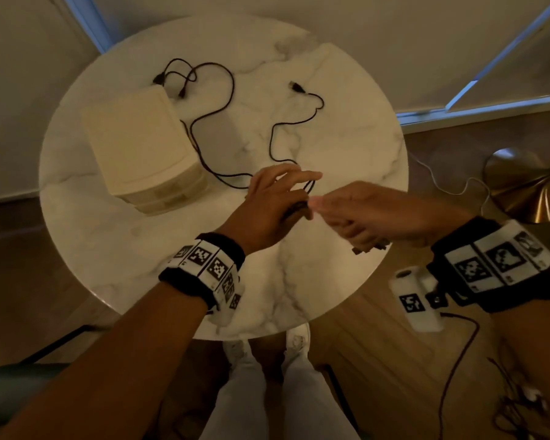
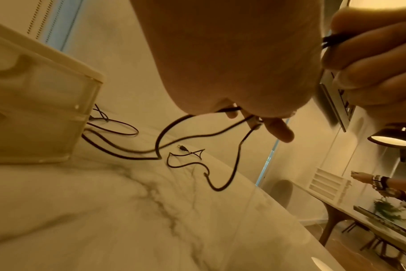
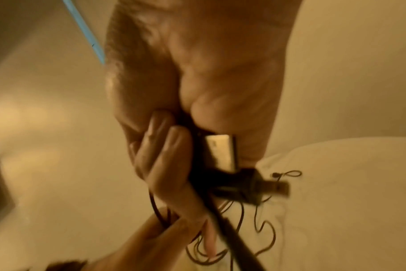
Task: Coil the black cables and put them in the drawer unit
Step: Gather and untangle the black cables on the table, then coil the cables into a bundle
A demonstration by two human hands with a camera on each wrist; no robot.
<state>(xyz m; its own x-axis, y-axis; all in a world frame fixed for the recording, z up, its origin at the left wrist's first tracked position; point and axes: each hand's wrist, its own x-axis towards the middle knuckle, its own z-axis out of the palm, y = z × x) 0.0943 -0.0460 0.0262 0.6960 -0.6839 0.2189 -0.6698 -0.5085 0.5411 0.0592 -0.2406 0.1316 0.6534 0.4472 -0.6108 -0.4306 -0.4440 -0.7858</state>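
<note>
Two black cables lie sprawled over the round marble table (image 1: 267, 296); one black cable (image 1: 271, 141) runs from mid-table down into my hands. My left hand (image 1: 277, 201) is raised over the table's middle and pinches loops of that cable (image 2: 234, 165) between thumb and fingers. My right hand (image 1: 372, 211) sits just right of it, fingers curled round the cable's end, with a metal USB plug (image 3: 220, 150) showing in the grip. The other cable (image 1: 231, 90) curls behind the cream drawer unit (image 1: 137, 147), which stands at the table's left with its drawers closed.
A brass lamp base (image 1: 521, 182) and a thin white cord are on the floor to the right. A white device (image 1: 416, 300) with a marker hangs below my right wrist. Another person's hand (image 2: 369, 180) is at a far table.
</note>
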